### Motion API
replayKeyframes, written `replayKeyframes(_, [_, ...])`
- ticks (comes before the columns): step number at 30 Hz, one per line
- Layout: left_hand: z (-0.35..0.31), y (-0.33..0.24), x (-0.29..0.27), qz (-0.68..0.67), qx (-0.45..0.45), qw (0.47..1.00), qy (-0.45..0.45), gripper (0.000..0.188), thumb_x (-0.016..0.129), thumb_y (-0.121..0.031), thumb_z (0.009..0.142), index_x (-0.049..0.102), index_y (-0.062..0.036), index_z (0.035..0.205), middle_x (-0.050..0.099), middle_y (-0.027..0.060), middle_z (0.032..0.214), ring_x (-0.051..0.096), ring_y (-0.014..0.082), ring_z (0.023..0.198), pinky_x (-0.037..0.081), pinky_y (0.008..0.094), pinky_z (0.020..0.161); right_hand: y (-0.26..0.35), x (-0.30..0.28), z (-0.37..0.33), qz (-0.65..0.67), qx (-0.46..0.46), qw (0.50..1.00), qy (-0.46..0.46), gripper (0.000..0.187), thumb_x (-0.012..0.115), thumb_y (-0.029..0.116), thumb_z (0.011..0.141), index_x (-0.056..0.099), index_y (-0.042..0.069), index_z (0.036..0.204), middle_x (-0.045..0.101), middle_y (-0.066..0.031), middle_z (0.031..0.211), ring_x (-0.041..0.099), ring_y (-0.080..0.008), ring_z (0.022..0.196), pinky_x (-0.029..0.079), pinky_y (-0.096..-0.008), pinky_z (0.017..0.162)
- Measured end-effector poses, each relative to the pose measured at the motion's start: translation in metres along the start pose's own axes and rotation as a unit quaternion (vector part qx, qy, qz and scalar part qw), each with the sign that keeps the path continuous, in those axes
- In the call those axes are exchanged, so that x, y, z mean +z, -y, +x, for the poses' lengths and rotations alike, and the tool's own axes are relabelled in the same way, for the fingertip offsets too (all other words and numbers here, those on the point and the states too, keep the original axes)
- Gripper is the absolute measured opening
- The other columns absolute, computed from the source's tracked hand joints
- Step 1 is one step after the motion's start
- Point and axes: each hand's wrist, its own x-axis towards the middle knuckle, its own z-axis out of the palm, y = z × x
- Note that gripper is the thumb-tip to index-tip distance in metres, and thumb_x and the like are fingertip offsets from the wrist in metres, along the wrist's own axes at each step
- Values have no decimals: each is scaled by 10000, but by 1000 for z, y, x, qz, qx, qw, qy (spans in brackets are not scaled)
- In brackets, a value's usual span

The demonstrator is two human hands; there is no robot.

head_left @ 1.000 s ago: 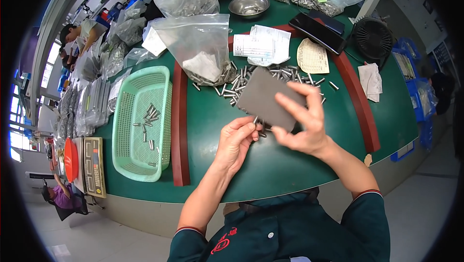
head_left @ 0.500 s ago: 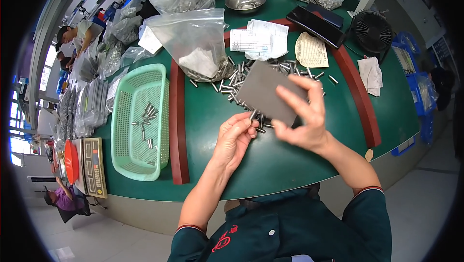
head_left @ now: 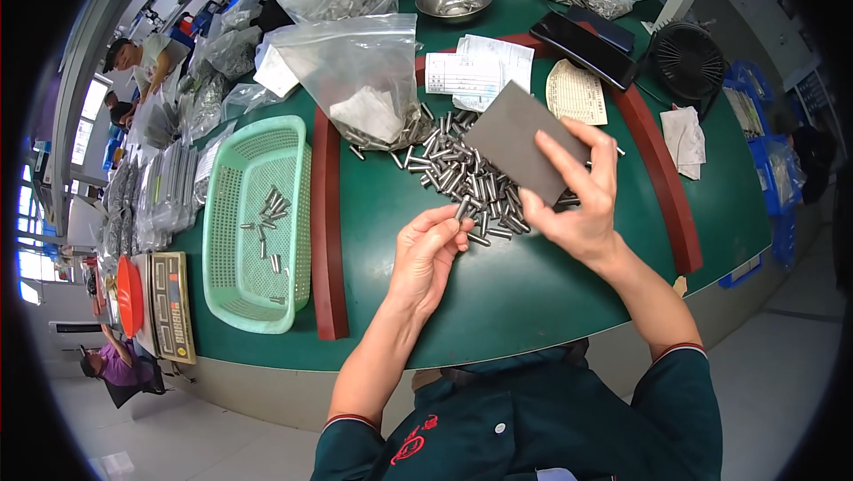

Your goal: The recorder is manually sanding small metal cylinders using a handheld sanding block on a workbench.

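Note:
Between the thumb and fingers of my left hand (head_left: 426,254) a small metal pin (head_left: 462,207) stands up, its top end showing. My right hand (head_left: 582,201) grips a flat, dark grey rectangular sheet (head_left: 515,139), perhaps sandpaper, with its fingers over the face and its thumb at the lower edge. The sheet is tilted, apart from the held pin. Behind and under it lies a heap of loose metal pins (head_left: 453,170), partly hidden by the sheet and my right hand.
A green plastic basket (head_left: 213,241) with several pins stands at the left, beside a dark red bar (head_left: 329,241). An open plastic bag (head_left: 364,55) of pins, papers (head_left: 480,72), a steel bowl (head_left: 453,1), a phone (head_left: 582,47) and a small fan (head_left: 682,63) lie farther back.
My right hand and the grey sheet have moved up and to the right, away from the held pin, uncovering more of the heap. My left hand has hardly moved.

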Motion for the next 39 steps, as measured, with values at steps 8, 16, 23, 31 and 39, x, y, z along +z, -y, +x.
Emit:
replayKeyframes(8, [1, -6, 2, -13, 9, 999, -32, 199, 636, -28, 869, 625, 42, 1055, 668, 151, 930, 588, 144, 737, 492, 278, 724, 12, -2, -5, 89, -30, 993, 68, 592, 751, 108, 515, 682, 54, 1101, 539, -193, 1144, 546, -323, 933, 472, -391, 785])
replayKeyframes(16, [2, -7, 1, -1, 0, 1000, -7, 106, 640, -14, 859, 645, 29, 956, 677, 128, 886, 577, 138, 707, 484, 274, 693, 14, 2, -9, 83, -40, 992, 86, 607, 776, 112, 510, 682, 57, 1108, 536, -192, 1148, 544, -332, 947, 477, -396, 781])
replayKeyframes(23, [1, -10, 1, -24, 17, 999, -14, 113, 649, -9, 840, 652, 19, 950, 680, 130, 871, 586, 137, 711, 483, 269, 697, 14, 6, -10, 92, -30, 992, 79, 591, 765, 121, 528, 682, 55, 1109, 533, -189, 1153, 551, -329, 943, 478, -404, 786])
replayKeyframes(31, [-6, -4, 8, 48, -20, 999, 8, 196, 646, -14, 863, 650, 37, 1053, 686, 147, 897, 599, 144, 733, 510, 269, 727, -8, 3, 1, 70, 105, 992, -1, 544, 765, 76, 592, 660, 12, 1122, 529, -165, 1144, 546, -301, 1044, 476, -393, 885])
replayKeyframes(39, [4, -6, -1, -9, -17, 1000, -22, 231, 622, -19, 879, 615, 45, 1101, 668, 167, 961, 599, 149, 767, 513, 277, 753, -6, -2, -2, 58, 100, 993, 26, 575, 730, 58, 595, 648, 26, 1163, 509, -138, 1187, 532, -274, 1062, 453, -384, 917])
